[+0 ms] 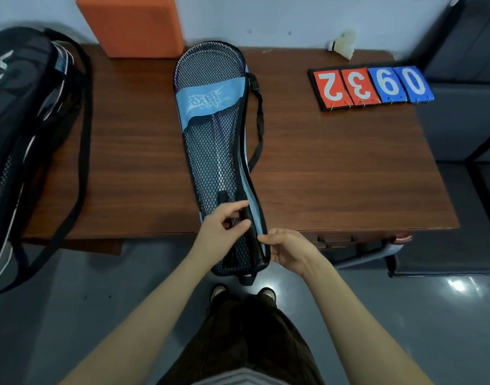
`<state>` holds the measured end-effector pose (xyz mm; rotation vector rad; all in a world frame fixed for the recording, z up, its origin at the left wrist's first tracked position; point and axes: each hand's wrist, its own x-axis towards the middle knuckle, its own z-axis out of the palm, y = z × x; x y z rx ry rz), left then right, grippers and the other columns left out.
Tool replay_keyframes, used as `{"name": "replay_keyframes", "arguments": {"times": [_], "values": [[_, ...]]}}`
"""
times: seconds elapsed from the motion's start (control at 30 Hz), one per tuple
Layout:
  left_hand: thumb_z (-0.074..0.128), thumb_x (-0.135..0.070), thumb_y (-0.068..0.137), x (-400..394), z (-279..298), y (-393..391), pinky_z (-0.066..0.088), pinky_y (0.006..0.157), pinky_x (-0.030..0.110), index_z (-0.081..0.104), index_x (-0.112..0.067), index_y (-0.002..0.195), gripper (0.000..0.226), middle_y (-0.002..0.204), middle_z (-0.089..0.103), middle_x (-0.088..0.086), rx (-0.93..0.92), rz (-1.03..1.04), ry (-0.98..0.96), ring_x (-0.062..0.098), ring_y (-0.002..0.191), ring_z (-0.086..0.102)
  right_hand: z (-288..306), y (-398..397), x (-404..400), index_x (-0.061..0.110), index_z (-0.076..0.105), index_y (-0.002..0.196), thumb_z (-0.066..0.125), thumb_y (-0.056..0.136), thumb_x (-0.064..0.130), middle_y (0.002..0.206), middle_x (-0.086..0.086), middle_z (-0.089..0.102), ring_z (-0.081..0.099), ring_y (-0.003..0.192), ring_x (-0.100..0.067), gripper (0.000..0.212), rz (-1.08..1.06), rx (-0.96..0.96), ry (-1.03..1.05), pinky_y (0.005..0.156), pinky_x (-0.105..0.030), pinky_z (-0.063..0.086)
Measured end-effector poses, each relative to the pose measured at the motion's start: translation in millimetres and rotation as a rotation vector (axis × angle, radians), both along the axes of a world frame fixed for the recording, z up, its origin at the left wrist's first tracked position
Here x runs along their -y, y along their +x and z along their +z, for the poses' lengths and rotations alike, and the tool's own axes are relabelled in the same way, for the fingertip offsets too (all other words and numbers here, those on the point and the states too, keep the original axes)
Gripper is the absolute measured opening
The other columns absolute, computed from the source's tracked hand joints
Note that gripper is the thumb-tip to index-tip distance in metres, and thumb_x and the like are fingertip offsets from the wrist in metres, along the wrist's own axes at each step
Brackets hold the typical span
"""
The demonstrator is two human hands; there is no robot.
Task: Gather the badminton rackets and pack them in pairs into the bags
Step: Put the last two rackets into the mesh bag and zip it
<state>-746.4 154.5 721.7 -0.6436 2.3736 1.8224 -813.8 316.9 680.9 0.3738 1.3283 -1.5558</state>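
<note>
**Racket bag held at its handle end on the wooden table**

Head view: A blue and black mesh racket bag [214,151] is laid lengthwise on a brown wooden table [335,168], its wide end toward the far wall and its narrow end hanging over the near edge. Badminton rackets [207,65] are seen through the mesh, their heads at the far end and their shafts running toward the person; how many there are cannot be told for certain. A dark grip is seen through the mesh near the narrow end. The bag's right side stands open along its black edge, and a black shoulder strap [259,120] is looped on the table just beside it.

The left hand [221,229] is laid on the mesh at the narrow end, with fingers and thumb curled and pinching the black edge by the grip. The right hand [287,250] is placed at the bag's right edge, its fingertips pinching the black rim near the table's edge.

At the left, a large black sports bag [24,129] with long straps is set partly on the table. An orange block [132,23] is stood at the far edge, just beside the racket heads. At the right, a flip scoreboard [373,86] with red and blue number cards is laid flat, and a white shuttlecock [343,44] is seen beyond it. Dark trousers and shoes are seen below, on a grey floor
</note>
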Motion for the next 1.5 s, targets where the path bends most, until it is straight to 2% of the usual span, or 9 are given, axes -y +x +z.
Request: {"name": "replay_keyframes", "arguments": {"times": [0.17, 0.27, 0.4, 0.6, 0.8, 0.93, 1.07, 1.33, 1.5], "values": [[0.063, -0.048, 0.080, -12.5, -7.5, 5.2, 0.007, 0.105, 0.028, 0.030, -0.036, 0.139, 0.068, 0.137, 0.023, -0.021, 0.006, -0.304, -0.423, -0.001, 0.128, 0.014, 7.7, -5.2, -6.4, 0.003, 0.064, 0.084, 0.060, 0.085, 0.005, 0.075, -0.008, 0.069, 0.064, 0.066, -0.016, 0.004, -0.081, -0.059, -0.029, 0.066, -0.026, 0.055], [0.059, -0.048, 0.082, -20.5, -13.7, -0.3, 0.007, 0.108, 0.033, 0.026, -0.032, 0.142, 0.070, 0.144, 0.022, -0.013, -0.016, -0.297, -0.576, 0.008, 0.135, 0.011, 7.8, -6.1, -11.5, 0.000, 0.064, 0.091, 0.062, 0.083, 0.008, 0.080, -0.010, 0.067, 0.062, 0.068, -0.017, 0.011, -0.084, -0.096, 0.006, 0.066, -0.027, 0.055], [0.055, -0.041, 0.085, -23.9, -26.4, -7.8, 0.007, 0.110, 0.035, 0.032, -0.027, 0.141, 0.062, 0.147, 0.027, -0.004, -0.012, -0.290, -0.714, 0.014, 0.141, 0.011, 12.6, -11.4, -21.4, 0.005, 0.065, 0.079, 0.063, 0.083, 0.009, 0.063, -0.003, 0.056, 0.052, 0.057, -0.013, 0.006, -0.090, -0.133, 0.037, 0.054, -0.021, 0.050], [0.028, -0.053, 0.090, -31.0, -34.8, -15.2, 0.001, 0.109, 0.028, 0.020, -0.032, 0.144, 0.058, 0.150, 0.027, -0.009, -0.126, -0.472, -0.696, 0.008, 0.141, 0.010, 10.5, -22.6, -43.7, 0.004, 0.066, 0.084, 0.061, 0.086, 0.011, 0.070, -0.009, 0.052, 0.049, 0.057, -0.014, 0.009, -0.120, -0.216, 0.075, 0.052, -0.023, 0.042], [0.038, -0.038, 0.096, -47.6, -38.8, -39.1, 0.009, 0.108, 0.030, 0.025, -0.026, 0.143, 0.050, 0.146, 0.035, -0.009, -0.114, -0.530, -0.757, 0.010, 0.139, 0.020, 17.6, -32.0, -59.5, 0.010, 0.067, 0.079, 0.058, 0.091, 0.018, 0.072, -0.002, 0.067, 0.062, 0.065, -0.014, 0.016, -0.064, -0.397, 0.184, 0.057, -0.022, 0.049], [0.038, -0.042, 0.095, -44.8, -38.6, -60.6, 0.013, 0.108, 0.030, 0.029, -0.022, 0.142, 0.052, 0.146, 0.034, -0.005, -0.066, -0.531, -0.872, 0.011, 0.136, 0.024, 8.0, -51.6, -58.0, 0.013, 0.064, 0.103, 0.057, 0.090, 0.025, 0.094, 0.000, 0.066, 0.062, 0.086, -0.015, 0.019, 0.134, -0.674, 0.436, 0.076, -0.027, 0.052], [0.040, -0.042, 0.095, -20.9, -33.0, -82.9, 0.016, 0.109, 0.035, 0.036, -0.018, 0.139, 0.050, 0.147, 0.032, 0.000, 0.051, -0.472, -0.954, 0.017, 0.137, 0.023, 8.1, -77.0, -31.6, 0.016, 0.045, 0.133, 0.052, 0.092, 0.029, 0.127, -0.007, 0.049, 0.046, 0.117, -0.022, 0.044, 0.369, -0.975, 0.565, 0.101, -0.035, 0.039], [0.042, -0.043, 0.093, 68.1, -32.0, -145.6, 0.018, 0.108, 0.040, 0.041, -0.016, 0.135, 0.050, 0.145, 0.033, 0.004, 0.129, -0.385, -1.005, 0.020, 0.136, 0.023, 4.7, -131.5, 50.5, 0.025, 0.027, 0.144, 0.049, 0.092, 0.037, 0.151, -0.003, 0.024, 0.026, 0.134, -0.030, 0.058, 0.531, -1.146, 0.733, 0.106, -0.046, 0.025], [0.036, -0.052, 0.092, 124.1, -40.2, -206.6, 0.010, 0.112, 0.044, 0.023, -0.020, 0.145, 0.063, 0.155, 0.011, 0.005, 0.173, -0.458, -1.028, 0.024, 0.143, 0.005, -6.2, -181.6, 110.1, 0.027, 0.016, 0.147, 0.045, 0.093, 0.041, 0.157, 0.001, 0.010, 0.014, 0.142, -0.024, 0.063, 0.581, -1.195, 0.837, 0.111, -0.044, 0.018]]}}
